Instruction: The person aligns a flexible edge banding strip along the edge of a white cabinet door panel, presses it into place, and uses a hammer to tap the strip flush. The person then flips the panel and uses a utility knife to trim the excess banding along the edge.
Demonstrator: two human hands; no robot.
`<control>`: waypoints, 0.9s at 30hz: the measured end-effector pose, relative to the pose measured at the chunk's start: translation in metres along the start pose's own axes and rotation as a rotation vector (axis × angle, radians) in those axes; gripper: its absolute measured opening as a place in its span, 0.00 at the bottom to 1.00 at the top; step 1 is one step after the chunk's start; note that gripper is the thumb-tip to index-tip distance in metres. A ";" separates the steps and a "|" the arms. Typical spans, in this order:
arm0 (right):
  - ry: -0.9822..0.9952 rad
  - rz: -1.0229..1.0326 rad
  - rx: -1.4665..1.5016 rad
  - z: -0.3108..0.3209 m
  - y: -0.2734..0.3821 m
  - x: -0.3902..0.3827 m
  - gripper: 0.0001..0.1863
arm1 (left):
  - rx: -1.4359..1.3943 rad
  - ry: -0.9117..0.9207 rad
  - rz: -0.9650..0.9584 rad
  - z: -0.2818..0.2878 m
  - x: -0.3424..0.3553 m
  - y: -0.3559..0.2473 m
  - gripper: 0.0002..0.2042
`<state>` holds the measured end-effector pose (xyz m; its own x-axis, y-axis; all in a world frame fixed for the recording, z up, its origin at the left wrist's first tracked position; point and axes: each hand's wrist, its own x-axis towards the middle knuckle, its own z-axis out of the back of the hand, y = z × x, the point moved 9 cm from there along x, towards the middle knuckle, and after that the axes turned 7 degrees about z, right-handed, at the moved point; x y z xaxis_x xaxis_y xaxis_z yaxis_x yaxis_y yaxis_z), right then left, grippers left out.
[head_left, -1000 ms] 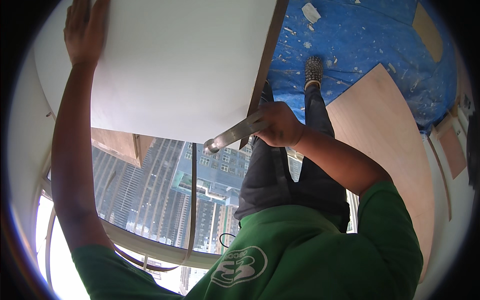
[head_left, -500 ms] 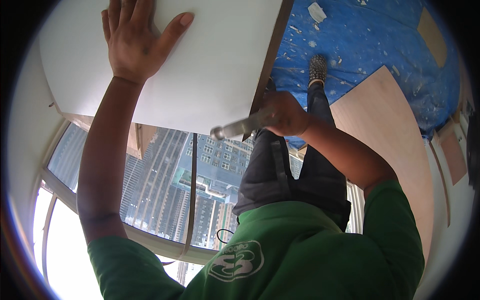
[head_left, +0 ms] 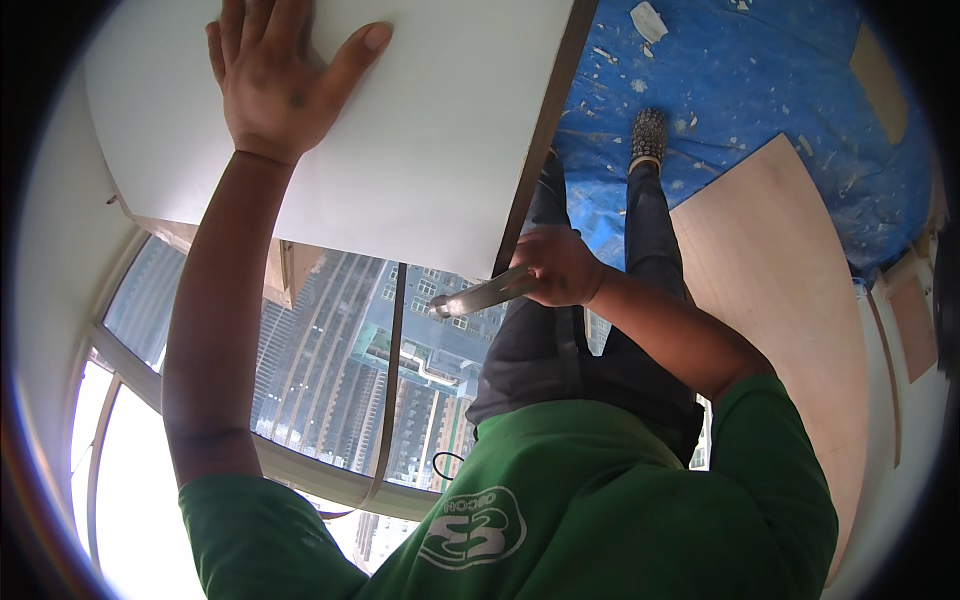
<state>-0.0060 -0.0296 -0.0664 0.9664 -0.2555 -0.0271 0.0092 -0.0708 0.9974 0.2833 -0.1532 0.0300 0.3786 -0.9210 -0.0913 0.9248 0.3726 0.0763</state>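
My left hand (head_left: 275, 90) lies flat on a large white board (head_left: 430, 130), its fingers spread and the thumb stretched to the right. Below the board's near right corner, my right hand (head_left: 560, 265) is closed round what looks like a metal hammer (head_left: 480, 295). Its rounded metal end points left, in front of the window. The fingers hide the part inside my fist. The dark brown edge (head_left: 545, 125) of the board runs close beside the right hand; whether the hand touches it I cannot tell.
Blue sheeting (head_left: 720, 70), strewn with pale scraps, covers the floor at right. A curved plywood sheet (head_left: 780, 290) lies to the right of my legs. A window (head_left: 330, 350) with a dark frame bar (head_left: 393, 380) is at lower left. A wooden piece (head_left: 290, 270) shows under the board.
My right hand and the hammer have moved slightly lower, and the hammer looks less blurred. My left hand stays flat on the board. The whole view has shifted a little.
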 end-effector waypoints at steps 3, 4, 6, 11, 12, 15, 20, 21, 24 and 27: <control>0.152 -0.081 -0.081 -0.011 0.002 -0.015 0.22 | -0.011 -0.003 -0.010 0.000 -0.001 0.002 0.48; 0.144 -0.084 -0.051 -0.011 0.006 -0.021 0.22 | -0.002 -0.003 -0.018 -0.001 -0.002 0.003 0.48; 0.141 -0.077 0.002 -0.010 0.008 -0.025 0.23 | 0.003 -0.011 -0.028 0.000 -0.002 0.004 0.47; 0.072 -0.006 0.033 0.012 0.009 0.003 0.22 | 0.029 -0.085 -0.073 -0.005 -0.002 0.008 0.43; 0.055 0.020 0.047 0.015 0.009 0.008 0.22 | -0.041 -0.143 -0.116 -0.001 -0.002 0.004 0.40; 0.015 0.081 0.045 0.021 0.010 0.018 0.22 | -0.171 -0.243 -0.184 0.004 -0.003 0.002 0.37; -0.047 0.102 -0.005 0.020 0.006 0.017 0.18 | -0.183 -0.207 -0.158 0.002 -0.003 0.006 0.41; -0.079 0.102 0.004 0.022 0.004 0.016 0.18 | -0.181 -0.201 -0.150 0.001 -0.004 0.006 0.41; -0.168 0.105 0.017 0.032 0.004 0.026 0.17 | -0.175 -0.193 -0.139 0.001 -0.003 0.005 0.42; -0.245 0.088 0.126 0.050 -0.002 0.041 0.12 | -0.163 -0.187 -0.140 0.003 -0.002 0.007 0.42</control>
<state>0.0210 -0.0881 -0.0733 0.8709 -0.4907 0.0290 -0.1190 -0.1531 0.9810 0.2888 -0.1494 0.0339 0.2479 -0.9640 0.0961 0.9669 0.2400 -0.0867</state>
